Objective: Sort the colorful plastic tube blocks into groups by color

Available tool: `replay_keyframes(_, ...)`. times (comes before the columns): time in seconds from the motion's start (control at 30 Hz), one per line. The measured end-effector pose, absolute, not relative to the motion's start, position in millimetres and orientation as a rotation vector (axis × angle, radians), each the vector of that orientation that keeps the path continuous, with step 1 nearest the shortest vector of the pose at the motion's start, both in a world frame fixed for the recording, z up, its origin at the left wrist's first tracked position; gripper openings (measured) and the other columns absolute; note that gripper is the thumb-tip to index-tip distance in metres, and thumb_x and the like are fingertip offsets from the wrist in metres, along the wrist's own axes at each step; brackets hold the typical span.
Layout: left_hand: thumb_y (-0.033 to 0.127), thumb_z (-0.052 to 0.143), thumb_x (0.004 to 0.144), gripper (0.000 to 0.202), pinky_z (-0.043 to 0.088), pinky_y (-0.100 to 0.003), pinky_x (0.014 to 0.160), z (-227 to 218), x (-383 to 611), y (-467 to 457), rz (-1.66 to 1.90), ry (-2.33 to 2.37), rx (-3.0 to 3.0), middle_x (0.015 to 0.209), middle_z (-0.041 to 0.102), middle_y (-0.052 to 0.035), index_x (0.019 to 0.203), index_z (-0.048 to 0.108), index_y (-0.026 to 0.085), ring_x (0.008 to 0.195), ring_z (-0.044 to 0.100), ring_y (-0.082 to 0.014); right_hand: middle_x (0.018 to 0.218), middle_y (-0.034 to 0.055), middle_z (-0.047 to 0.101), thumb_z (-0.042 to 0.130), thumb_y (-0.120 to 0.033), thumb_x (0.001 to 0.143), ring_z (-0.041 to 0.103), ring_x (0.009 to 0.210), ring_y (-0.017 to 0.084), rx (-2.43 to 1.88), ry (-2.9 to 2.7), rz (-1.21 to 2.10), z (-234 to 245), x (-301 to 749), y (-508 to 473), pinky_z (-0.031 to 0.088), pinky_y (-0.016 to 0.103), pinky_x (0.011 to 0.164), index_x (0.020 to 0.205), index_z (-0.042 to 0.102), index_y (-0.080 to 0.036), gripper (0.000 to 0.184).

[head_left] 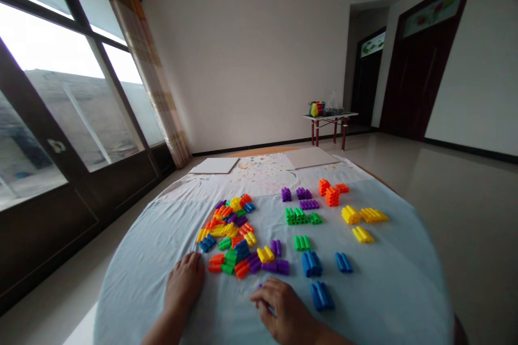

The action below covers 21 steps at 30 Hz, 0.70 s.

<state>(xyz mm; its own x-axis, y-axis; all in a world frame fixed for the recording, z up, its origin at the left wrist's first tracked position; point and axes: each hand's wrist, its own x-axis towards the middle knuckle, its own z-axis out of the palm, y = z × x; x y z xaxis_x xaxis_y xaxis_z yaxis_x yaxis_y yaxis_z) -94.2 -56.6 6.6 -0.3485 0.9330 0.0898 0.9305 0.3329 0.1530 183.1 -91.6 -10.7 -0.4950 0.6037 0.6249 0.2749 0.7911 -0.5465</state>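
My left hand (186,279) lies flat on the pale blue cloth, its fingertips beside a mixed pile of plastic building blocks (222,230) shaped like joined tubes. Orange, green and blue blocks are nearest to it. My right hand (279,304) is curled low over the cloth, thumb and fingers drawn together; what they hold, if anything, is hidden. A small purple bit (260,285) shows just beyond its fingertips. In front of this hand lie purple blocks (275,267) and a yellow block (266,254). Blue blocks (322,296) sit to its right.
Sorted by colour on the right are purple blocks (303,194), green blocks (297,216), orange blocks (332,195) and yellow blocks (351,215). Two flat boards (214,165) (309,158) lie at the table's far edge. A small side table (329,117) holds a colourful bag.
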Motion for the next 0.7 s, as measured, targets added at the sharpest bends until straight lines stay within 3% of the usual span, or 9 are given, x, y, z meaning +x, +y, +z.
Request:
replay_keyframes(0.13, 0.026, 0.031, 0.084, 0.038, 0.040, -0.043, 0.088, 13, -91, -52, 0.294, 2.583, 1.669, 0.120, 0.061, -0.0081, 0.105, 0.062, 0.021, 0.108, 0.055, -0.0270, 0.075, 0.0035, 0.065, 0.048, -0.007, 0.076, 0.060, 0.074, 0.016, -0.681, -2.129, 0.504, -9, 185, -92, 0.049, 0.025, 0.071, 0.090, 0.063, -0.018, 0.023)
replay_keyframes(0.37, 0.031, 0.025, 0.087, 0.046, 0.023, -0.043, 0.104, -3, -70, -61, 0.452, 2.724, 1.604, 0.134, 0.049, -0.0113, 0.122, 0.051, 0.016, 0.124, 0.041, -0.0256, 0.084, 0.0039, 0.067, 0.047, -0.009, 0.082, 0.061, 0.082, 0.016, -0.769, -2.093, 0.538, 3, 191, -96, 0.047, 0.028, 0.082, 0.094, 0.064, -0.019, 0.023)
replay_keyframes(0.7, 0.032, 0.024, 0.087, 0.046, 0.024, -0.043, 0.102, -3, -68, -62, 0.472, 2.737, 1.630, 0.129, 0.053, -0.0126, 0.119, 0.053, 0.015, 0.121, 0.043, -0.0253, 0.108, 0.0074, 0.064, 0.048, -0.002, 0.077, 0.052, 0.104, 0.018, -0.917, -2.264, 0.351, 37, 139, -31, 0.040, 0.032, 0.093, 0.107, 0.063, -0.016, 0.036)
